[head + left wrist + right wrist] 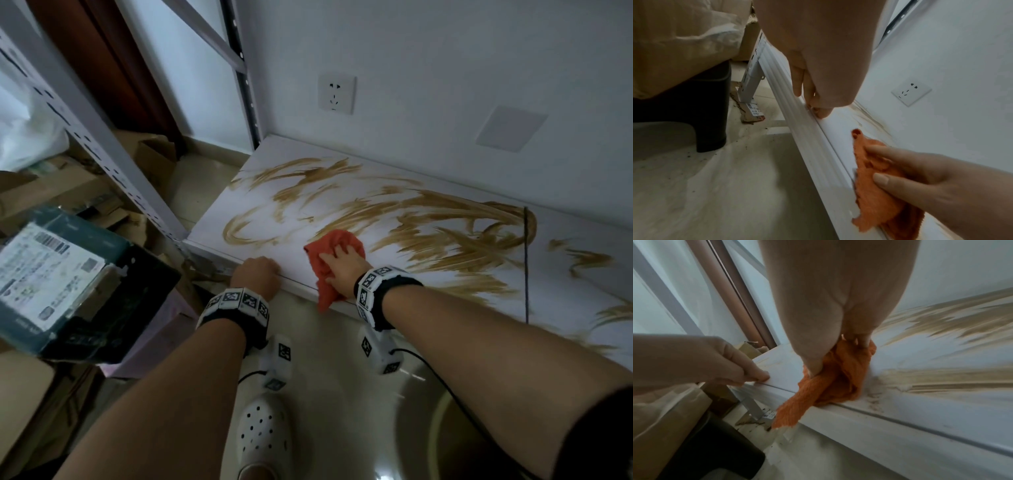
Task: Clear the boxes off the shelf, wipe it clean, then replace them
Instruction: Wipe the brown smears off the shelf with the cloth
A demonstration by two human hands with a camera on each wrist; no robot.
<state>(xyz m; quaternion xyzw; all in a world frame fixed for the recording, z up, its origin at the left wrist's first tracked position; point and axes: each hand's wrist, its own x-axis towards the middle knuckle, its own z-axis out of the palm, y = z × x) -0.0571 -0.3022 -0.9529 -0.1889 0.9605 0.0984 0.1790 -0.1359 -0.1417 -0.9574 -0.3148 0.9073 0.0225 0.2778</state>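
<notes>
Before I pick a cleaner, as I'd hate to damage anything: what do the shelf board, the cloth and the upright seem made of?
Shelf board: smooth white, probably painted or laminated panel; the brown smears lie streaked on its surface.
Cloth: orange, soft ribbed fabric, perhaps microfibre; it bunches and drapes over the edge.
Upright: grey painted metal, likely steel, judging by its punched slots.

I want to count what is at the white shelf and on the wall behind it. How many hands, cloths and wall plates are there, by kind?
Hands: 2, left hand gripping the shelf edge, right hand pressing down
Orange cloth: 1
Wall socket: 1
Blank wall plate: 1
Total: 5
</notes>
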